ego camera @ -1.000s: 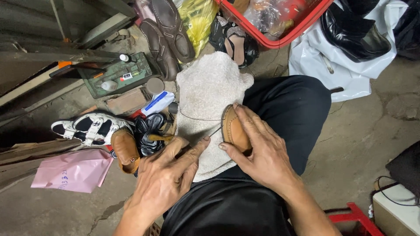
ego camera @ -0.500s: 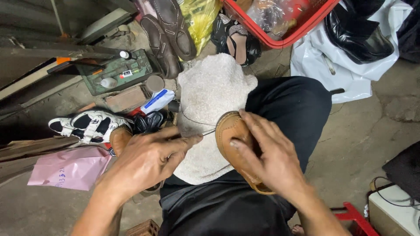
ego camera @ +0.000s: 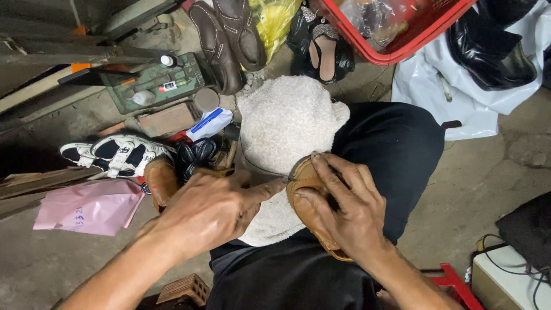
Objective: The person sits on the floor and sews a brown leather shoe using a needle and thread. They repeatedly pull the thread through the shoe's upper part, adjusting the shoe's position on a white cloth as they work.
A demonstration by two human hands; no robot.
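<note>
Below, concrete floor (ego camera: 476,189); right hand (ego camera: 344,215) around tan shoe (ego camera: 307,201), left hand (ego camera: 212,209) pinched.

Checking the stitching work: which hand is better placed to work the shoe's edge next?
Probably the left hand: its fingertips already point at the tan shoe edge, by the thread. The right hand lies over the shoe, pinning it on the towel.

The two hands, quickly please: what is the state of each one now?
Left hand: closed in a pinch at the edge of the tan shoe; what it pinches cannot be told.
Right hand: closed on the tan shoe.
</note>
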